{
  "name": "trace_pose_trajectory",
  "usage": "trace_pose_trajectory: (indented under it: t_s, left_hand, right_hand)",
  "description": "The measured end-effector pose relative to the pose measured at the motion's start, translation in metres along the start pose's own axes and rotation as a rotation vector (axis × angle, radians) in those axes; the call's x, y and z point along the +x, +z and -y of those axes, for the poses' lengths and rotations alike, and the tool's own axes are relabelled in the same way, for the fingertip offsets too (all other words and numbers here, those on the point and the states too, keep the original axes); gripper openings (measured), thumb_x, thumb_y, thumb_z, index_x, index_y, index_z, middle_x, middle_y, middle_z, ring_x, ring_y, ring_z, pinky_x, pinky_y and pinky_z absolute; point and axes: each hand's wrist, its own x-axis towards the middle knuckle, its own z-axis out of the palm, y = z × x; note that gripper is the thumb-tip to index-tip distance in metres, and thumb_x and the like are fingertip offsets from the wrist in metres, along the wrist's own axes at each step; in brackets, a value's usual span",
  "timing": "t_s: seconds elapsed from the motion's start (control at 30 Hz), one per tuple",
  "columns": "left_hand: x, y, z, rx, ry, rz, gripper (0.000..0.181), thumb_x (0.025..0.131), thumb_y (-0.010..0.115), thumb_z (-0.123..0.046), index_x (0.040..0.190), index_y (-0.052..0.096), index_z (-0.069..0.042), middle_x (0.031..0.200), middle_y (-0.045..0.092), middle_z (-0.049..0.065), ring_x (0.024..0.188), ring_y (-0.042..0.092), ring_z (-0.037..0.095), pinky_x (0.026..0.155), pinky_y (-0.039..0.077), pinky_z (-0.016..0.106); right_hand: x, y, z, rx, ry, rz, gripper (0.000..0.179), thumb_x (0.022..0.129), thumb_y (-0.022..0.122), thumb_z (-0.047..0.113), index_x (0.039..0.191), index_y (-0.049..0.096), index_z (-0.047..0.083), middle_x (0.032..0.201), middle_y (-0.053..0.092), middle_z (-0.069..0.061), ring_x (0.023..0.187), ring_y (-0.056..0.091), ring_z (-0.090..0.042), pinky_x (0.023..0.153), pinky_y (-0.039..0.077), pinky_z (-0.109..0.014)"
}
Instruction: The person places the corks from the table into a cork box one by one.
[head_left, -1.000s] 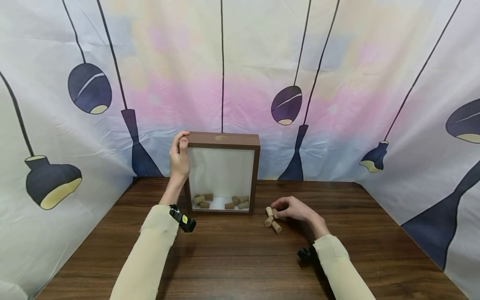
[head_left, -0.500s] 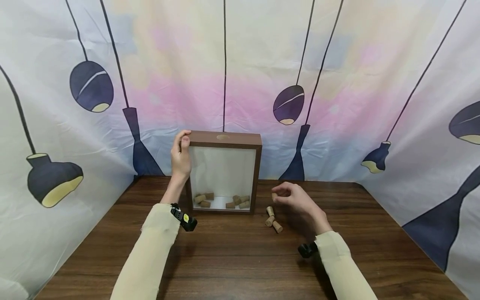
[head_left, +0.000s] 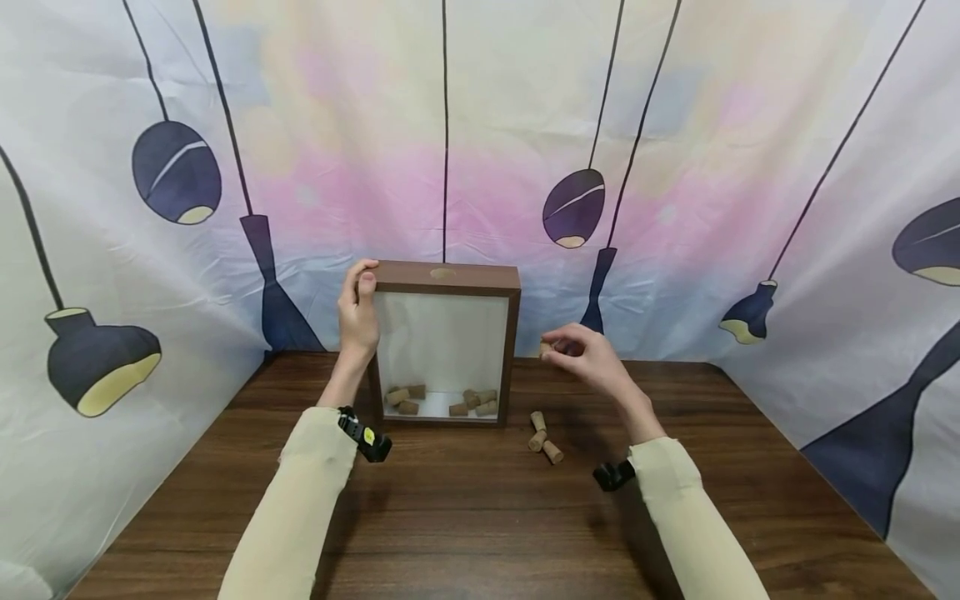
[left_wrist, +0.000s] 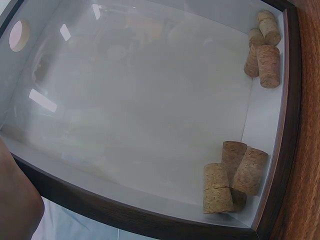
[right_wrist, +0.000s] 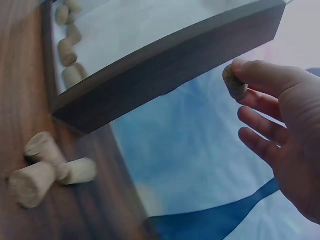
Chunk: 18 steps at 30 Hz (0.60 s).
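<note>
A brown shadow box frame (head_left: 512,350) with a clear front stands upright on the table. My left hand (head_left: 358,323) grips its upper left corner, thumb at the front edge. An oval slot (head_left: 442,273) shows in its top side. Behind the pane, corks lie at the bottom in a left heap (head_left: 407,407) and a right heap (head_left: 486,408). My right hand (head_left: 596,360) pinches a cork (right_wrist: 234,84) between thumb and fingers, raised off the table to the right of the frame. Below it, three loose corks (head_left: 537,441) lie together on the wood.
The dark wooden table (head_left: 480,517) runs up to a hanging cloth backdrop (head_left: 487,200) printed with lamps, which closes off the back and both sides. Black camera straps sit on both wrists, the left one (head_left: 366,435) near the frame's lower left corner.
My right hand has picked a cork from the small pile and lifted it upward beside the frame. The left hand keeps its grip, and the frame stays in place.
</note>
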Motion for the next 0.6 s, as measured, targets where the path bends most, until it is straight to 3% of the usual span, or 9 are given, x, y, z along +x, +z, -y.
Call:
trace_pose_trajectory:
  t_s: [0.33, 0.6]
  left_hand:
    - [0.001, 0.001, 0.0, -0.019, -0.003, 0.007, 0.045, 0.107, 0.043, -0.036, 0.137, 0.055, -0.005, 0.105, 0.049, -0.013, 0.068, 0.031, 0.006, 0.068, 0.029, 0.029]
    - [0.0, 0.0, -0.001, -0.022, -0.004, -0.008, 0.057, 0.102, 0.044, -0.055, 0.135, 0.057, -0.011, 0.12, 0.055, -0.003, 0.073, 0.035, 0.008, 0.073, 0.031, 0.029]
  right_hand:
    - [0.025, -0.026, 0.042, -0.017, -0.11, -0.059, 0.029, 0.09, 0.075, 0.018, 0.117, 0.073, 0.008, 0.112, 0.068, -0.009, 0.094, 0.062, -0.02, 0.078, 0.05, -0.027]
    - [0.043, -0.042, 0.066, 0.003, -0.207, -0.132, 0.028, 0.09, 0.074, 0.013, 0.117, 0.073, 0.009, 0.11, 0.068, -0.008, 0.091, 0.061, -0.011, 0.08, 0.049, -0.02]
